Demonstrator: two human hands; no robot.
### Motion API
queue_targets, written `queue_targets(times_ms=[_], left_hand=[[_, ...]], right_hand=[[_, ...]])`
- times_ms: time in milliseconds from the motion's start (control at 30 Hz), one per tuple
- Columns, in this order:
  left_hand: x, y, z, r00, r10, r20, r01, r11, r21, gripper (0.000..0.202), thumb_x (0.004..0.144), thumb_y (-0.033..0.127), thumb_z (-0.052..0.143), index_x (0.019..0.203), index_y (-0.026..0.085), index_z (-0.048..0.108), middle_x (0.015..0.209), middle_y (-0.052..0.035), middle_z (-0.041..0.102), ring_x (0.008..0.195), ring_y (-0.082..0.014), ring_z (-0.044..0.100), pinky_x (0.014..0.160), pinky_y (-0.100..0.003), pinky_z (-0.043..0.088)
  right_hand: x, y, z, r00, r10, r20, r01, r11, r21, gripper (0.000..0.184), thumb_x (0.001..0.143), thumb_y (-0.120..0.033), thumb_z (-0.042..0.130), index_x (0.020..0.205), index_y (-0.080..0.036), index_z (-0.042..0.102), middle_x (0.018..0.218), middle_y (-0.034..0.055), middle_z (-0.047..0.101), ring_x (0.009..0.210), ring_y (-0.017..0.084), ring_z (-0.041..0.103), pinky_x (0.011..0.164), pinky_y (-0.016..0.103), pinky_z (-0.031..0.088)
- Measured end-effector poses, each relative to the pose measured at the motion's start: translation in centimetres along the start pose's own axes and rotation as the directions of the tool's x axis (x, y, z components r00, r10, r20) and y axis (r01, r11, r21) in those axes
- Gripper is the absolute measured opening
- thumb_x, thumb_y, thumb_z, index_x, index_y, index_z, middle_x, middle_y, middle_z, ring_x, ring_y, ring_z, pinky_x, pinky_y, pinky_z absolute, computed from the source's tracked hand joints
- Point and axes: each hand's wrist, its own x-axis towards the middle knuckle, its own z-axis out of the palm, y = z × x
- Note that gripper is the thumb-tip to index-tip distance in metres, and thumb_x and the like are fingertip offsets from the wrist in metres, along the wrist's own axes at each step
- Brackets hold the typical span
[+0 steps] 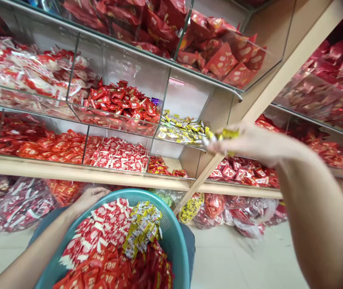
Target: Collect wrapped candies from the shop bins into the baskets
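Observation:
My left hand is curled over the far rim of a teal plastic basket, gripping it. Inside the basket lie red-and-white wrapped candies, yellow-and-white wrapped candies and plain red ones. My right hand, smeared by motion, is closed around several yellow wrapped candies. It hovers in front of the shelf, just right of a clear bin of similar yellow candies. Some yellow wrappers stick out above its fingers.
Clear-walled shelf bins hold red candies, red-and-white candies and large red packets. A wooden upright divides the shelving. Bagged candies lie beneath the lowest board, above a tiled floor.

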Motion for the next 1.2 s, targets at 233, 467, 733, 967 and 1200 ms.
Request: queue_targets(times_ms=[233, 467, 733, 967, 1200], left_hand=[[-0.7, 0.8, 0.4, 1.000, -0.005, 0.027, 0.005, 1.000, -0.019, 0.045, 0.052, 0.054, 0.070, 0.074, 0.015, 0.071, 0.076, -0.0048, 0.074, 0.073, -0.0214, 0.066, 0.068, -0.026, 0.051], [0.1, -0.7, -0.2, 0.998, 0.035, 0.055, -0.035, 0.999, -0.006, 0.041, 0.058, 0.053, 0.068, 0.076, 0.016, 0.071, 0.075, -0.0038, 0.074, 0.073, -0.0206, 0.066, 0.068, -0.025, 0.050], [0.1, -0.4, -0.2, 0.999, 0.020, 0.047, -0.020, 1.000, 0.017, 0.042, 0.057, 0.054, 0.068, 0.076, 0.017, 0.072, 0.078, -0.0047, 0.075, 0.074, -0.0213, 0.066, 0.068, -0.025, 0.051], [0.0, -0.1, 0.1, 0.999, 0.012, 0.034, -0.013, 1.000, 0.023, 0.042, 0.054, 0.054, 0.069, 0.074, 0.016, 0.072, 0.077, -0.0049, 0.075, 0.074, -0.0218, 0.066, 0.068, -0.025, 0.051], [0.0, 0.1, 0.2, 0.999, 0.025, 0.048, -0.026, 1.000, 0.013, 0.044, 0.053, 0.057, 0.069, 0.072, 0.017, 0.071, 0.075, -0.0041, 0.074, 0.075, -0.0232, 0.067, 0.068, -0.026, 0.052]], right_hand=[[-1.9, 3.2, 20.9, 0.931, -0.082, 0.356, 0.098, 0.995, -0.029, 0.025, 0.066, -0.040, 0.060, 0.066, -0.015, 0.063, 0.059, -0.0027, 0.054, 0.058, 0.010, 0.047, 0.050, 0.022, 0.031], [-0.2, 1.7, 29.8, 0.922, -0.043, 0.385, 0.140, 0.964, -0.227, 0.028, 0.064, -0.039, 0.059, 0.080, -0.017, 0.066, 0.089, 0.0102, 0.066, 0.085, 0.024, 0.060, 0.066, 0.030, 0.043], [-0.7, 1.9, 31.6, 0.932, 0.004, 0.363, 0.077, 0.975, -0.209, 0.037, 0.067, -0.039, 0.057, 0.096, -0.017, 0.060, 0.097, 0.0122, 0.065, 0.089, 0.026, 0.061, 0.067, 0.031, 0.044], [0.6, 3.0, 29.9, 0.959, 0.035, 0.280, 0.023, 0.979, -0.203, 0.032, 0.069, -0.036, 0.058, 0.096, -0.019, 0.058, 0.094, 0.0100, 0.065, 0.089, 0.025, 0.061, 0.066, 0.030, 0.042], [1.1, 2.4, 30.3, 0.958, 0.152, 0.242, -0.097, 0.970, -0.223, 0.051, 0.069, -0.056, 0.055, 0.102, -0.017, 0.056, 0.098, 0.0139, 0.064, 0.093, 0.028, 0.061, 0.072, 0.034, 0.044]])
